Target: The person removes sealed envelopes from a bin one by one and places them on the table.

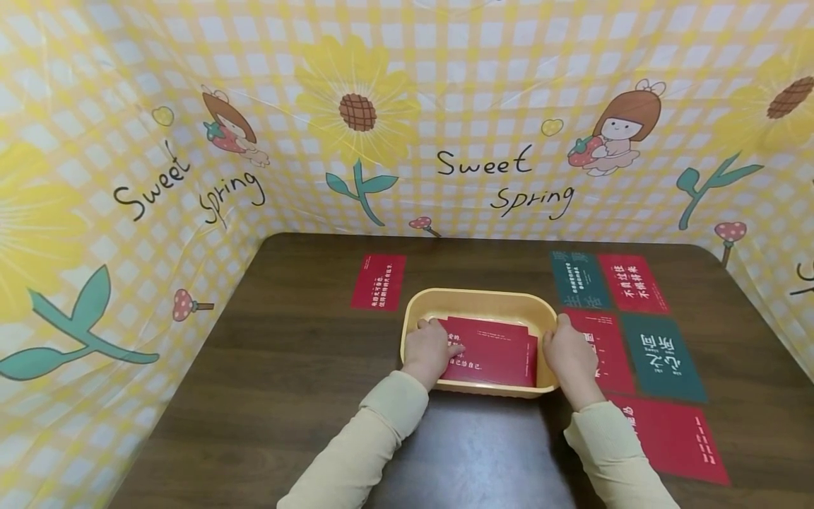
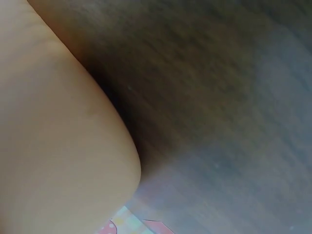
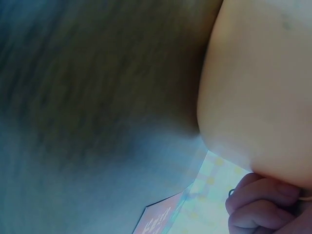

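Observation:
A pale yellow plastic tray (image 1: 480, 300) with rounded corners is between both hands on the dark wooden table. Inside lie several overlapping red cards (image 1: 490, 353) with white writing. My left hand (image 1: 427, 351) grips the tray's left side, its thumb reaching inward over the cards. On the opposite side, my right hand (image 1: 571, 357) holds the right rim, overlapping a red card outside the tray in the head view. Curled fingers (image 3: 261, 209) of the right hand appear low in the right wrist view. The left wrist view shows mostly a close, smooth, skin-toned surface beside the table.
To the tray's right, several red and teal cards lie in rows, among them a teal card (image 1: 664, 357) and a red card (image 1: 680, 438). A single red card (image 1: 379, 283) lies behind the tray to the left. A yellow checked cloth (image 1: 407, 127) hangs behind the table (image 1: 254, 396).

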A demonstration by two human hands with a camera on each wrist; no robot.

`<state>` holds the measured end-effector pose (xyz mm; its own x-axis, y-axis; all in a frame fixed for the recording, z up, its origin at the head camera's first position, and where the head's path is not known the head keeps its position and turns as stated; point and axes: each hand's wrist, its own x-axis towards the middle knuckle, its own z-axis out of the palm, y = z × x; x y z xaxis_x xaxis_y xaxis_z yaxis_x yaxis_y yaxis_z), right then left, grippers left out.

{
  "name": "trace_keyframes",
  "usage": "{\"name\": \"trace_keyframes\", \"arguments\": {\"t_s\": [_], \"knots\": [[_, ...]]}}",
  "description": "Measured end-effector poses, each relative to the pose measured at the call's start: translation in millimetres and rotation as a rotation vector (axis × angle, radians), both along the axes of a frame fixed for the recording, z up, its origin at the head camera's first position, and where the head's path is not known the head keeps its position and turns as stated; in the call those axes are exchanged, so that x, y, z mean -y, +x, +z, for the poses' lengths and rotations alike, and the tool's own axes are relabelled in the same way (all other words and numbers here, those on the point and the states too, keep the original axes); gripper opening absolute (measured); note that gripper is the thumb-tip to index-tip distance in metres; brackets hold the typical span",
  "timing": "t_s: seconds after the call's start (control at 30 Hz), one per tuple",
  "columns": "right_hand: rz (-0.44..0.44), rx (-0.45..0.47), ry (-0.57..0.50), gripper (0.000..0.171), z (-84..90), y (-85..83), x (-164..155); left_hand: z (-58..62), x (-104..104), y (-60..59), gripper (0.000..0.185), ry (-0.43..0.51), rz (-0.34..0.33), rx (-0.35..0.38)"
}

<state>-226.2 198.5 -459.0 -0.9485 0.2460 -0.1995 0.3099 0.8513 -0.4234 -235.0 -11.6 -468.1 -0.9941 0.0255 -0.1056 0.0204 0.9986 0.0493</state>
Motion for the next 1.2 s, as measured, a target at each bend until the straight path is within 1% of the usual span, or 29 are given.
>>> {"name": "trace_keyframes", "arguments": {"t_s": [0.07,0.2,0.27,0.33,0.43,0.5,0.6,0.67,0.8,0.97,1.1,1.2], "knots": [[0.000,0.001,0.000,0.035,0.6,0.2,0.0,0.5,0.2,-0.1,0.069,0.004,-0.004,0.002],[0.000,0.007,0.001,0.035,1.0,0.1,-0.2,0.4,0.5,0.3,0.067,-0.009,-0.015,-0.023],[-0.001,0.011,0.002,0.035,0.6,-0.2,-0.1,0.4,0.1,0.6,0.068,-0.009,-0.008,-0.021],[-0.002,0.013,0.001,0.034,0.3,-0.5,0.0,1.5,-0.7,0.8,0.073,-0.003,0.011,0.001],[-0.004,0.019,-0.001,0.034,0.1,-0.9,0.2,4.4,-2.2,1.4,0.084,0.017,0.051,0.059],[-0.005,0.024,-0.002,0.035,0.3,-1.2,0.2,6.3,-2.6,1.8,0.088,0.014,0.058,0.085],[-0.004,0.028,-0.001,0.035,0.8,-1.2,0.2,8.6,-2.5,2.4,0.087,0.016,0.050,0.101],[-0.002,0.028,-0.002,0.035,1.2,-1.1,0.1,9.5,-2.2,2.6,0.084,0.027,0.043,0.098],[-0.001,0.029,-0.006,0.035,2.1,-0.4,0.5,8.3,-1.7,2.8,0.083,0.083,0.058,0.107],[-0.008,0.042,-0.016,0.035,2.0,-0.3,0.5,2.6,-0.9,2.0,0.085,0.169,0.081,0.102],[-0.011,0.042,-0.014,0.036,2.3,-0.6,0.9,1.4,-0.8,1.0,0.086,0.221,0.091,0.089],[-0.009,0.040,-0.009,0.036,2.2,-0.9,1.1,1.9,-0.5,1.0,0.084,0.290,0.103,0.095]]}}
